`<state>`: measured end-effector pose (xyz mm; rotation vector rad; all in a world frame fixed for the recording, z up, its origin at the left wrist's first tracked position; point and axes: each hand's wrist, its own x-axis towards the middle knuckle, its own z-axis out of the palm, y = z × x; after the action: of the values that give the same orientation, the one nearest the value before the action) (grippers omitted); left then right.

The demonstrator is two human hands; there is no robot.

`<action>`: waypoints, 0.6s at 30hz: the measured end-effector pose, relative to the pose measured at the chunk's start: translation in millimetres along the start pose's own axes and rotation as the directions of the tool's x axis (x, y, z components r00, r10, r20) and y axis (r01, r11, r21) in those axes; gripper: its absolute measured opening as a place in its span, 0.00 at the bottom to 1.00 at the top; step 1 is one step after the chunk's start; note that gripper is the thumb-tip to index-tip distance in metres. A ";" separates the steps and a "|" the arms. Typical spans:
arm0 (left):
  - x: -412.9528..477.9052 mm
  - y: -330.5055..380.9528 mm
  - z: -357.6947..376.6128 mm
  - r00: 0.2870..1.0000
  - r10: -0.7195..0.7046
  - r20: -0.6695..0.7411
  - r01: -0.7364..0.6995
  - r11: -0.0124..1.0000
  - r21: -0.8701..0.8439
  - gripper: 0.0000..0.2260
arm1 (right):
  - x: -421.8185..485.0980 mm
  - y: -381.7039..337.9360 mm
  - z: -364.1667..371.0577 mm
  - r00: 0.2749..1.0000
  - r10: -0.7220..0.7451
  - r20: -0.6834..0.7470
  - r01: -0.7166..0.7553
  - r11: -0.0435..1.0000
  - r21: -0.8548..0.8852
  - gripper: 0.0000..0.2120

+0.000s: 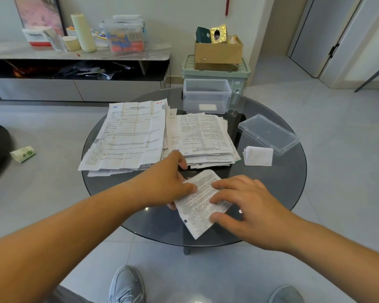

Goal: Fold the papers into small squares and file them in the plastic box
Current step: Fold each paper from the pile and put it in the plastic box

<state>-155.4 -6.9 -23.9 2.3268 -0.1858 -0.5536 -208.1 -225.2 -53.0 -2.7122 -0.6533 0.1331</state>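
The paper (200,203) being worked on lies at the near edge of the round glass table (278,193), already doubled over into a narrow strip and turned at an angle to the person, probably so both hands can reach across it comfortably. The right hand (245,206) lies on top with its fingers spread and fairly straight, pressing the sheet flat against the glass, which looks like a way of setting a crease or stopping the sheet from springing open. The left hand (173,182) is at the paper's left edge with the thumb on top and a fingertip showing beneath, so it seems to pinch that edge, though the palm hides most of the fingers. Two stacks of unfolded sheets (127,136) wait just behind the hands, within easy reach for the next pick. The plastic box (207,95) stands open at the far side with one small white packet inside, its lid (268,133) set aside to the right, and a few folded squares (258,155) rest against the lid, not yet filed.
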 end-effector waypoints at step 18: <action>-14.6 -0.1 -8.2 0.910 -0.034 0.412 0.184 0.926 -0.330 0.26 | -1.2 -2.3 -0.1 0.997 0.021 -0.074 -0.007 0.983 0.186 0.08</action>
<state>-164.9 2.5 -13.8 1.8507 -0.1275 -1.0326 -210.1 -223.8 -52.0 -2.5297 -0.5706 0.0894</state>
